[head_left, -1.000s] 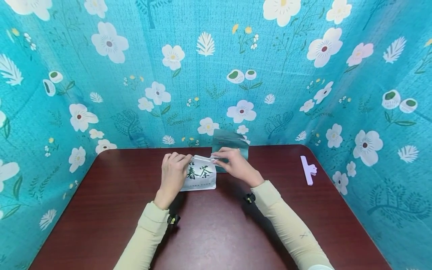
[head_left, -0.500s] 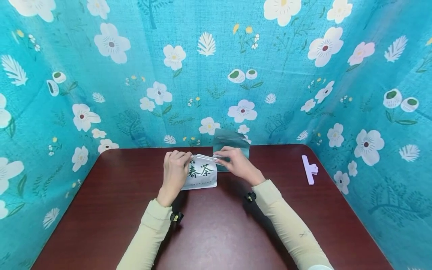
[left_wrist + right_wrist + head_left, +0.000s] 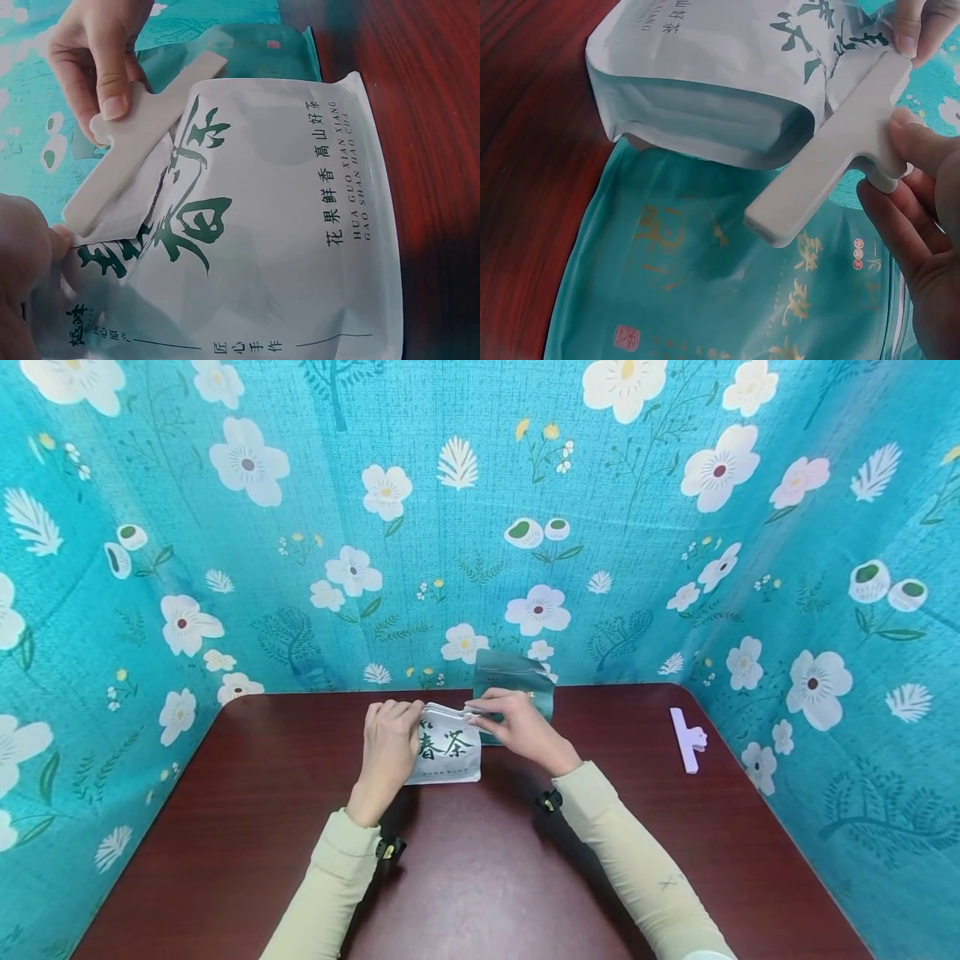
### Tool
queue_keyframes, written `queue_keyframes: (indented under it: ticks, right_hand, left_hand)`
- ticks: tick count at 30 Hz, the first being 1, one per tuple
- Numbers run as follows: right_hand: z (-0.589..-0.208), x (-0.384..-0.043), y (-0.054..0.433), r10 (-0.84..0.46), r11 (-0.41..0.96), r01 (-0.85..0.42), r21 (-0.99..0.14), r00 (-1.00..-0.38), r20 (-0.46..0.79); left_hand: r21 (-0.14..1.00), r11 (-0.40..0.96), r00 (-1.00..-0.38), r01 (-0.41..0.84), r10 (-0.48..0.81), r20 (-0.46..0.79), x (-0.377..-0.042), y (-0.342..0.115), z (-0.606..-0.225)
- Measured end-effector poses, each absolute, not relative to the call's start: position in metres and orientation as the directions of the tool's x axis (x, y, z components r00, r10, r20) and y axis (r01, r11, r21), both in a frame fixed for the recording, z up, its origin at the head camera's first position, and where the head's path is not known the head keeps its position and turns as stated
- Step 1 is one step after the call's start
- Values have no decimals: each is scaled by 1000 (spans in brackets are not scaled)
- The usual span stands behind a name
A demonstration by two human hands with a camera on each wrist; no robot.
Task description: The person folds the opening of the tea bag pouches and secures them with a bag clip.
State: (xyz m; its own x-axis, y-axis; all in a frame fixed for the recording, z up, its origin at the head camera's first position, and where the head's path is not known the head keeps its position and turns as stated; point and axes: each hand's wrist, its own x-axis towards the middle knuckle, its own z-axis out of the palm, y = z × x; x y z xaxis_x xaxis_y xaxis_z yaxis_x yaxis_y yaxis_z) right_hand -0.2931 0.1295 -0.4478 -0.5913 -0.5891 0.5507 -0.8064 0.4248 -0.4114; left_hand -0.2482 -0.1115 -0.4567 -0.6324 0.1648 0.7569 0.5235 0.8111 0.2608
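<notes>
A white tea bag point(image 3: 450, 764) with green characters stands on the table, its top folded over. My left hand point(image 3: 391, 743) pinches the bag's folded top at its left end. With thumb and fingers, my right hand point(image 3: 522, 727) grips a white bag clip point(image 3: 836, 154) by its handle. In the left wrist view the clip's long bar lies across the folded edge, one end close to the left fingertips. Whether the clip is clamped on the fold cannot be told. A green tea bag point(image 3: 697, 247) with gold lettering is behind the white one, partly covered by it.
A pale purple bag clip point(image 3: 684, 741) lies at the right side of the dark red wooden table point(image 3: 480, 877). A blue flowered cloth point(image 3: 450, 527) hangs behind the table and along its sides.
My right fingers have shifted slightly left along the white bag's top. The left hand still pinches the same end, and both bags stay in almost the same place.
</notes>
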Motion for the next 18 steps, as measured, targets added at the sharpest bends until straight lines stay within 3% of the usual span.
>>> queue_keyframes:
  ticks: [7,18]
  right_hand:
    - [-442,-291,127,-592,460,-767,-447,-640,490]
    - [-445,-292,131,-582,452,-747,-488,-661,472]
  left_hand:
    - [272,806,-624,525,147,768,-251,-114,-457]
    - [230,809,-546,541,129,828,-254,-116,-460]
